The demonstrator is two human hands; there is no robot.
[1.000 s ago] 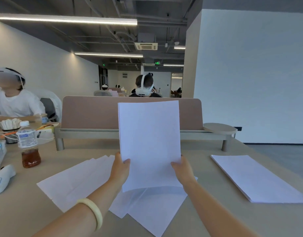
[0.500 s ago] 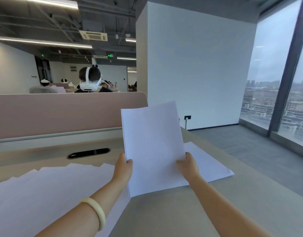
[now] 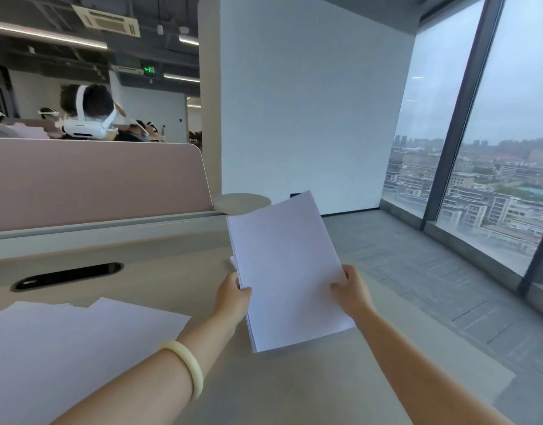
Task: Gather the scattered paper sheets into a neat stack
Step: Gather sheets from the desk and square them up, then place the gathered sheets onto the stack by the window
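I hold a bundle of white paper sheets [image 3: 287, 268] over the right end of the beige desk [image 3: 310, 391], tilted so its top leans away and to the right. My left hand [image 3: 233, 297] grips its left edge and my right hand [image 3: 351, 289] grips its right edge. The bundle's lower edge hangs just above the desk. A corner of another white stack [image 3: 232, 261] peeks out behind the bundle's left edge; the rest of it is hidden. Several loose white sheets [image 3: 73, 342] lie fanned out on the desk at the lower left.
A pink divider panel [image 3: 95, 182] runs along the desk's back edge, with a dark cable slot [image 3: 67, 276] in front of it. A small round shelf [image 3: 242, 202] sits at the divider's right end. The desk ends at the right, above grey floor [image 3: 432, 286]. People wearing headsets sit beyond the divider.
My view has swung right, away from the scattered sheets. The bundle in both hands has moved right and lower, tilting down toward the desk over the stack that lay at the right.
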